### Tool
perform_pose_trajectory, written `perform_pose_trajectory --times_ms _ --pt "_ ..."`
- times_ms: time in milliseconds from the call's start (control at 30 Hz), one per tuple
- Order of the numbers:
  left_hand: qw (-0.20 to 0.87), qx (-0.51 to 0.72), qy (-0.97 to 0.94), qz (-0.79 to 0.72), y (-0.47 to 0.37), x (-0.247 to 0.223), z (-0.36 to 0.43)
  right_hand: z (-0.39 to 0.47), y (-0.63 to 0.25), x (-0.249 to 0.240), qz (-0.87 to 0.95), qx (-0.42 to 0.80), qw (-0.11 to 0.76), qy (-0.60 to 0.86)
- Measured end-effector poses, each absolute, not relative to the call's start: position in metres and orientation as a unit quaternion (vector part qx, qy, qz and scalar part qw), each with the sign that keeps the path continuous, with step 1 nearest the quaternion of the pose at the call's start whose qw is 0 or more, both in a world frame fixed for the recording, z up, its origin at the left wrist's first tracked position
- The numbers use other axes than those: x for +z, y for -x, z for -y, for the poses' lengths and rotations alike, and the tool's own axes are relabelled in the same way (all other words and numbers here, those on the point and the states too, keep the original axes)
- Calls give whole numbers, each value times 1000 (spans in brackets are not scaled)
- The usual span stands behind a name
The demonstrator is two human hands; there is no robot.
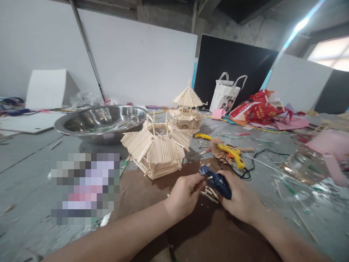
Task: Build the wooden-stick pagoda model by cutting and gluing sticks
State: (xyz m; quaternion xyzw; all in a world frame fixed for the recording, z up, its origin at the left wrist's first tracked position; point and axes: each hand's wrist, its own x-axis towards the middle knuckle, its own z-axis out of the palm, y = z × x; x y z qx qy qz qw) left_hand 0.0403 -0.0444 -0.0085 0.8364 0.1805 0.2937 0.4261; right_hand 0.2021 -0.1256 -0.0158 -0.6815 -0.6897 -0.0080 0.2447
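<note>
My right hand (241, 196) is closed around dark blue cutters (219, 183), whose jaws are hard to make out. Fingers pinched together, my left hand (182, 196) holds a thin wooden stick (209, 177) at the cutters' head. Short cut stick pieces (209, 194) lie on the brown board (152, 218) just below both hands. Beyond my left hand stands a stick-built pavilion base (163, 149) with a sloping roof ring and upright posts. Behind it is a second stick pavilion (189, 105) with a pointed roof.
A wide steel basin (100, 136) holds clear plastic at the left. Right of the models lie a yellow glue gun (231, 154) with a black cord and a yellow-handled knife (203, 137). A clear jug (302, 163) with a pink lid, a red bag (257, 109) and a white tote (225, 95) stand farther right.
</note>
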Motion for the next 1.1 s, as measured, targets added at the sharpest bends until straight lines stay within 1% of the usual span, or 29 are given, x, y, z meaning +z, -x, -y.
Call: perform_pose_trajectory --times_ms 167,233,300,433,500,567,667,733,867,1100 --pt "417 261 -853 -173 -39 -3 43 124 -203 -14 702 23 261 662" --pt "394 257 -867 -162 -38 0 42 125 -204 -12 707 33 263 656" --pt "340 266 -890 -149 -37 0 39 125 -204 -11 716 40 263 645" --pt "185 279 -934 -123 -35 -7 32 126 -204 -9 733 65 262 624" --pt "154 283 -939 -119 -34 -9 29 126 -204 -8 738 78 262 617" --pt "177 284 -934 -126 -34 -9 28 126 -203 -7 735 83 265 618" --pt "269 268 -916 -131 -35 -3 30 125 -202 -7 724 77 273 629" --pt "312 250 -907 -134 -35 0 32 125 -202 -7 718 68 271 637" --pt "323 225 -909 -136 -35 3 35 125 -201 -9 718 47 266 642" --pt "331 224 -908 -124 -34 4 36 126 -202 -12 716 17 255 650"
